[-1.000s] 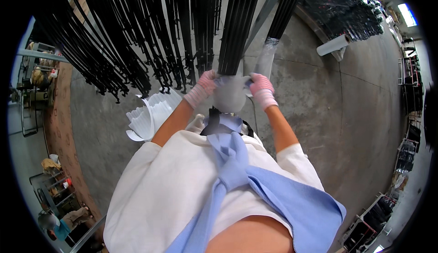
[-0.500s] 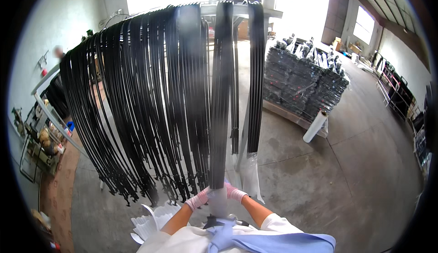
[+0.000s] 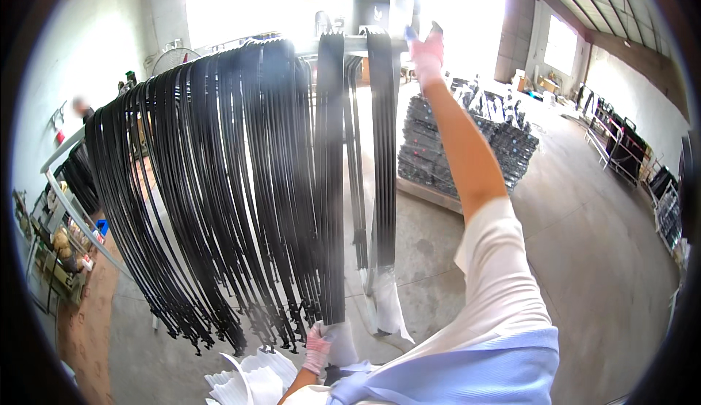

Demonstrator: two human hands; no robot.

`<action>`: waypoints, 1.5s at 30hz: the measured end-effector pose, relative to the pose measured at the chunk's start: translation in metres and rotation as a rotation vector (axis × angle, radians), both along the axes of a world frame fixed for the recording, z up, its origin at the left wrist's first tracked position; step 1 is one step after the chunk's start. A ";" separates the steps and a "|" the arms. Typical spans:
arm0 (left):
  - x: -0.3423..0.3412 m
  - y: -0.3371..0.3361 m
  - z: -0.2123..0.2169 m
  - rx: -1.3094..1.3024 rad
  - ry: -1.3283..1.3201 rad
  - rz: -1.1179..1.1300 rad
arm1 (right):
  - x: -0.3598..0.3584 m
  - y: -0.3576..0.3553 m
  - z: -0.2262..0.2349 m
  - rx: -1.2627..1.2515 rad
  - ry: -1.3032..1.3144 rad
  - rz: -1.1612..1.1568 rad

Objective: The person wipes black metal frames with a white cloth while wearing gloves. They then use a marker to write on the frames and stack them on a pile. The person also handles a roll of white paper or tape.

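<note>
Left hand (image 3: pixel 317 346) grips black strap bundle (image 3: pixel 330 186); right hand (image 3: pixel 427 51) reaches rail (image 3: pixel 358 42).

A translucent white plastic wrapper (image 3: pixel 342 343) sheathes the lower end of the black strip bundle — it sits just right of the left hand (image 3: pixel 316 348), touching the gloved fingers. A second pale plastic sleeve (image 3: pixel 387 304) hangs a little further right, on the next bundle's end. Curled white wrapping sheets (image 3: pixel 248 383) lie heaped just left of and below that hand. Far below the raised right hand (image 3: pixel 427 48) stands a pallet stack of dark clear-wrapped bundles (image 3: pixel 467 142). Labels, signs and screens cannot be made out.
</note>
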State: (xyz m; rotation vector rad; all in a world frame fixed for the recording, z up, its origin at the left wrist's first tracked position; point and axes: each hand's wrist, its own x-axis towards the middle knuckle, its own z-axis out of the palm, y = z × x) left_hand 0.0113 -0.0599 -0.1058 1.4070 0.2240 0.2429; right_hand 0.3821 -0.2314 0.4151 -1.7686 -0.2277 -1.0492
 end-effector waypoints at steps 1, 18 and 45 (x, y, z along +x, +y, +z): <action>0.001 -0.004 0.001 0.051 -0.006 0.042 | 0.041 -0.001 0.021 0.053 0.017 -0.102; -0.007 0.025 -0.002 0.797 0.240 -0.147 | -0.144 0.000 -0.206 0.739 0.135 1.373; 0.009 0.006 0.033 0.230 0.075 -0.451 | -0.367 0.011 -0.458 0.976 0.966 1.178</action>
